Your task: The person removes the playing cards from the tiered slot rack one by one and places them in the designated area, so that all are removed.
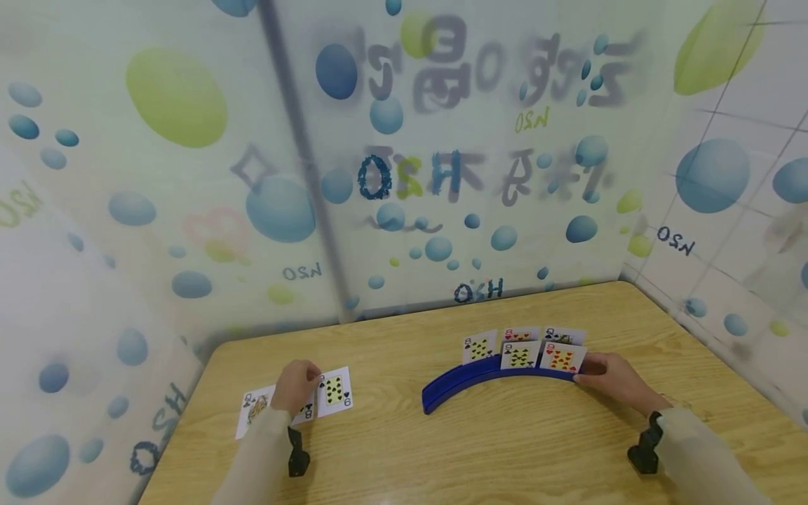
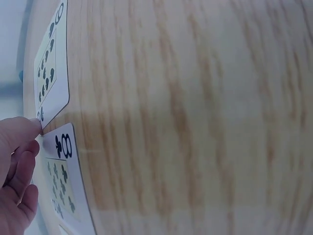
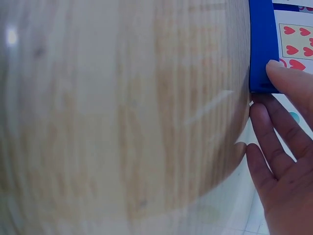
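My left hand (image 1: pixel 295 388) pinches a corner of the nine of spades (image 1: pixel 334 391) at the table's left side. The eight of clubs (image 2: pixel 63 181) lies beside it, partly covered by the hand in the head view. A queen card (image 1: pixel 254 407) lies farther left. My right hand (image 1: pixel 615 382) grips the right end of a curved blue card holder (image 1: pixel 442 389), its thumb on the front. Cards stand in the holder in two rows: the nine of hearts (image 1: pixel 563 358) and a black nine (image 1: pixel 520 355) in front, the eight of hearts (image 1: pixel 521 333), a black queen (image 1: pixel 564 335) and a black eight (image 1: pixel 480 347) behind.
The wooden table (image 1: pixel 379 449) carries the cards and the holder. A patterned curtain (image 1: pixel 404 231) with blue and green dots rises along the table's back edge. Dark mounts (image 1: pixel 298 452) are strapped at both wrists.
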{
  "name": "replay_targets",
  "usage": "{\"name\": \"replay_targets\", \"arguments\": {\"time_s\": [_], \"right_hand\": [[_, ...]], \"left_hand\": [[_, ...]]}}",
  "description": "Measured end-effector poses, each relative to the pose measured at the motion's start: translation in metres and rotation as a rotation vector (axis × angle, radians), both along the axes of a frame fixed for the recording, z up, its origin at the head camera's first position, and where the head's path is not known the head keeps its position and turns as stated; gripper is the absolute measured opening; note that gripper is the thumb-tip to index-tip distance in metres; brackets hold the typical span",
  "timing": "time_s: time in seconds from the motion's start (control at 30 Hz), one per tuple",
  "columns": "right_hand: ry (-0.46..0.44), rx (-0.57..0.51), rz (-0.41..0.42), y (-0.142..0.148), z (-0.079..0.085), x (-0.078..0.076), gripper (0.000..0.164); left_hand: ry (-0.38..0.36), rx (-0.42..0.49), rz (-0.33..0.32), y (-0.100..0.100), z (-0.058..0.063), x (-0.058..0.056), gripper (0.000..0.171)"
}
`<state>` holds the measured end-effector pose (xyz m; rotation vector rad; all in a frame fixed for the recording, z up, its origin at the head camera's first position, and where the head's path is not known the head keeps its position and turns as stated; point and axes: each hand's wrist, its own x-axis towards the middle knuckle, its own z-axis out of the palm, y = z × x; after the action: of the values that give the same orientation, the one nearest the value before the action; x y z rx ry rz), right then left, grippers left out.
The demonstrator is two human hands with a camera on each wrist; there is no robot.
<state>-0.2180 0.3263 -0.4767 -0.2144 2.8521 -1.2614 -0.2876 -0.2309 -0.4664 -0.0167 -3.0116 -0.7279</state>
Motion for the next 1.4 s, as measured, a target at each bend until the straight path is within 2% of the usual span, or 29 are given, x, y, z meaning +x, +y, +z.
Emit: {"name": "replay_targets", "arguments": {"time_s": [0.17, 0.37, 0.5, 0.63, 0.77, 0.87, 1.13, 1.3, 1.4], "right_hand": [[-0.001, 0.015, -0.007, -0.003, 0.002, 0.0, 0.046], [0.001, 0.019, -0.009, -0.003, 0.002, -0.003, 0.045], [-0.011, 0.014, -0.002, -0.003, 0.002, -0.005, 0.047], [-0.008, 0.015, -0.007, -0.003, 0.002, -0.006, 0.047], [-0.003, 0.016, -0.013, -0.002, 0.001, -0.005, 0.047], [-0.005, 0.02, -0.011, -0.001, 0.001, -0.004, 0.048], [-0.005, 0.017, -0.005, -0.001, 0.003, -0.003, 0.049], [0.004, 0.028, 0.011, -0.002, 0.005, 0.0, 0.047], [0.002, 0.026, 0.002, -0.002, 0.004, 0.002, 0.047]], "left_hand": [[0.003, 0.015, 0.005, -0.003, 0.001, 0.0, 0.009], [0.012, 0.055, 0.005, -0.003, 0.011, -0.003, 0.017], [0.066, 0.08, -0.025, 0.003, 0.023, -0.003, 0.018], [0.171, 0.1, -0.097, 0.015, 0.035, -0.001, 0.017], [0.289, 0.141, -0.191, 0.033, 0.048, 0.002, 0.015], [0.331, 0.186, -0.249, 0.051, 0.057, 0.006, 0.014], [0.348, 0.273, -0.369, 0.105, 0.068, 0.017, 0.01], [0.309, 0.301, -0.441, 0.138, 0.069, 0.025, 0.01], [0.292, 0.312, -0.456, 0.156, 0.068, 0.028, 0.011]]}}
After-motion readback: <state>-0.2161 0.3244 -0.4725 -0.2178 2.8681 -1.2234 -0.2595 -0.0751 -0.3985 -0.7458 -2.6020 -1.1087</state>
